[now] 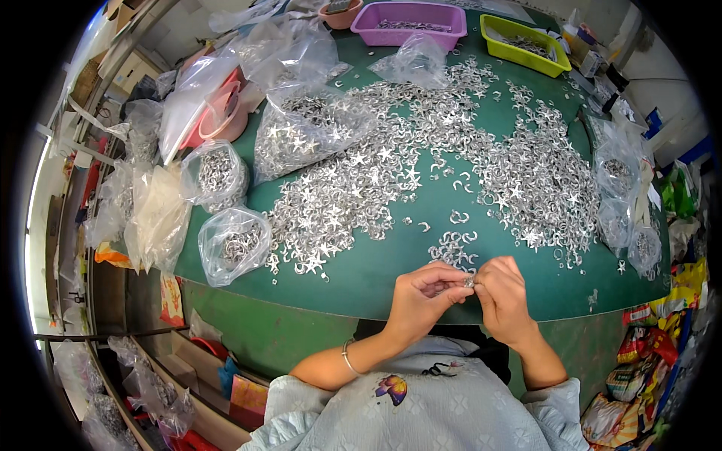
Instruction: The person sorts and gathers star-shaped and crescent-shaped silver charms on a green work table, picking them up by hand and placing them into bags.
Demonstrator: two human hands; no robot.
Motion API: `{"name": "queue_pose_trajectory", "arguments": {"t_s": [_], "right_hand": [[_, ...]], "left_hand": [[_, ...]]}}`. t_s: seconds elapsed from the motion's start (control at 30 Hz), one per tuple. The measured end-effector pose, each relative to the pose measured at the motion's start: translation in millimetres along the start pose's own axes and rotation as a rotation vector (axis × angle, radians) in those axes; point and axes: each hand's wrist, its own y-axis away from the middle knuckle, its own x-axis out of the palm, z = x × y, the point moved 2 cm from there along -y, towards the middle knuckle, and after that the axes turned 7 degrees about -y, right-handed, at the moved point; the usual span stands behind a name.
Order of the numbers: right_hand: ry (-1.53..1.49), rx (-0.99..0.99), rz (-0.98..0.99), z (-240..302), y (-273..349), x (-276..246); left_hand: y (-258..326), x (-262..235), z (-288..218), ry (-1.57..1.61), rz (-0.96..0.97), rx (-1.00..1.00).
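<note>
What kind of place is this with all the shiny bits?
Probably a small workshop for putting metal trinkets together. Silvery star and ring pieces lie heaped on a green table, clear plastic bags hold more, and both hands pinch one tiny piece.

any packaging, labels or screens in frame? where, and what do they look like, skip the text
Clear plastic bags of silver metal parts: table's left edge, crumpled.
More clear bags: right edge, smaller.
Printed snack-type packets: lower right beside the table, red and yellow.
Small boxes: far right corner, pale.
No screens visible.
</note>
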Motion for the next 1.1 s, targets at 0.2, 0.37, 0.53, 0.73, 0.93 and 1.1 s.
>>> {"name": "queue_pose_trajectory", "arguments": {"t_s": [0.2, 0.37, 0.53, 0.73, 0.93, 1.1], "right_hand": [[-0.021, 0.023, -0.031, 4, 1, -1], [-0.123, 0.15, -0.001, -6, 13, -2], [-0.047, 0.16, -0.059, -9, 27, -6], [0.052, 0.262, -0.151, -19, 54, -24], [0.348, 0.68, -0.539, -72, 119, -127], [0.63, 0.947, -0.786, -126, 196, -229]], "left_hand": [[-1, 3, -8, 0.047, -0.007, -0.113], [-5, -1, 1, 0.019, 0.012, -0.187], [-3, 7, 14, 0.008, -0.01, -0.22], [-21, 32, 25, -0.046, 0.14, -0.291], [-34, 21, 16, -0.179, 0.144, -0.188], [-41, 2, 16, -0.203, 0.129, -0.161]]}}
